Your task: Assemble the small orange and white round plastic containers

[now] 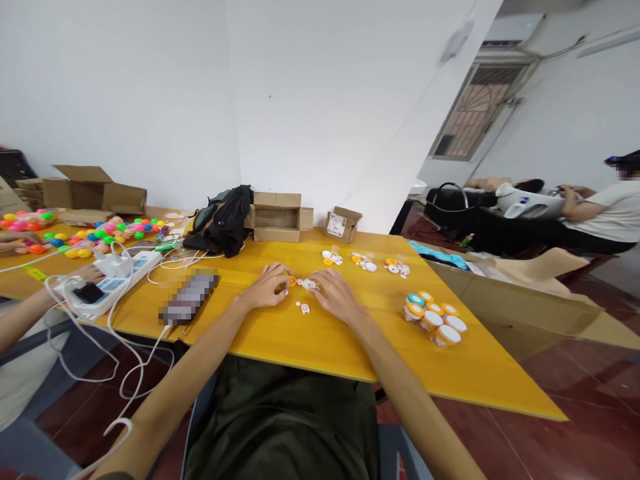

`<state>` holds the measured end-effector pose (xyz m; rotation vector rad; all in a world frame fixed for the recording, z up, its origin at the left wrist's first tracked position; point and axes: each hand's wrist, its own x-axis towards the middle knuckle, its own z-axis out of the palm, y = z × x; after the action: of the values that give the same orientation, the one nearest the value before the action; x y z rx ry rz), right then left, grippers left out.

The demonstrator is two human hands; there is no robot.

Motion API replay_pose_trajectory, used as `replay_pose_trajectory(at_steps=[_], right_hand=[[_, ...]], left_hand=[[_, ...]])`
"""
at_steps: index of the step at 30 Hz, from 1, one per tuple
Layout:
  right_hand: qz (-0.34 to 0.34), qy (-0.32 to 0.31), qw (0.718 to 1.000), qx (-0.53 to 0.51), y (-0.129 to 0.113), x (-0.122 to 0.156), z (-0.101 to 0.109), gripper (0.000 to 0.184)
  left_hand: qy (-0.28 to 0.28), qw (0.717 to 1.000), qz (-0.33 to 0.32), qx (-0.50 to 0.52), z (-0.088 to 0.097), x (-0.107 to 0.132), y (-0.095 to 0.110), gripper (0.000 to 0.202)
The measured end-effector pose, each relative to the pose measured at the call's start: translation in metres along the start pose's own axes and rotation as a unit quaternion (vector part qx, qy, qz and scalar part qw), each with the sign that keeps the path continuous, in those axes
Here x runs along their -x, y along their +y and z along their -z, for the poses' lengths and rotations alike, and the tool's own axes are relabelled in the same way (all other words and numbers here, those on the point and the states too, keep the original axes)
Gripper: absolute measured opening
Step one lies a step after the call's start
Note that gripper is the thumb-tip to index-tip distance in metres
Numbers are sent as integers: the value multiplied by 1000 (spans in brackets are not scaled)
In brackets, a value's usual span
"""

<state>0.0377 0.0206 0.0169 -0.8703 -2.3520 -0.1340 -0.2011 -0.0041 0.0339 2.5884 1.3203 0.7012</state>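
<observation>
My left hand (266, 289) rests low over the yellow table with thumb and fingers curled toward each other. Beside its fingertips is a small orange round part (293, 281); what the fingers pinch is too small to tell. A white round plastic part (310, 285) is in the fingertips of my right hand (334, 293). Between the hands lies a small white toothed part (300, 281). Closer to me on the table are a white openwork plastic piece (305, 309) and a tiny white piece (298, 304).
Three groups of small parts (332, 258) lie farther back. Several orange-and-white capped round items (433, 320) stand at right. A phone (190, 299), a power strip (113, 287) with cables, a black bag (223, 223) and cardboard boxes (277, 219) surround the work area. Another person's arm (30, 313) is at left.
</observation>
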Motion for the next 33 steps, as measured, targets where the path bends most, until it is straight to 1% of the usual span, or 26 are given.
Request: replay_pose_trajectory(at_steps=[4, 8, 11, 14, 16, 19, 22, 28, 31, 33], right_hand=[[-42, 55, 996, -60, 6, 2, 5, 16], [-87, 98, 983, -131, 14, 2, 9, 16], [-115, 122, 971, -171, 19, 2, 12, 18], [-133, 128, 963, -198, 22, 1, 14, 19], [-135, 114, 961, -214, 22, 1, 16, 20], [-125, 73, 960, -238, 21, 1, 18, 19], [-117, 31, 961, -248, 20, 2, 17, 17], [-86, -28, 967, -239, 17, 4, 13, 15], [-66, -54, 970, -228, 12, 4, 14, 13], [-52, -70, 973, -216, 9, 3, 14, 12]], left_hand=[[19, 1000, 0, 10, -1, -1, 2, 13], [45, 998, 0, 34, -6, -5, 9, 15], [45, 997, -11, 57, -14, -12, 15, 17], [32, 997, -26, 70, -22, -20, 20, 17], [16, 997, -35, 72, -26, -22, 23, 17], [6, 997, -39, 72, -28, -23, 24, 17], [28, 996, -26, 78, -25, -22, 22, 17], [83, 993, 26, 79, -16, -18, 11, 19], [86, 992, 33, 83, -13, -13, 8, 16], [71, 993, 30, 86, -11, -10, 9, 17]])
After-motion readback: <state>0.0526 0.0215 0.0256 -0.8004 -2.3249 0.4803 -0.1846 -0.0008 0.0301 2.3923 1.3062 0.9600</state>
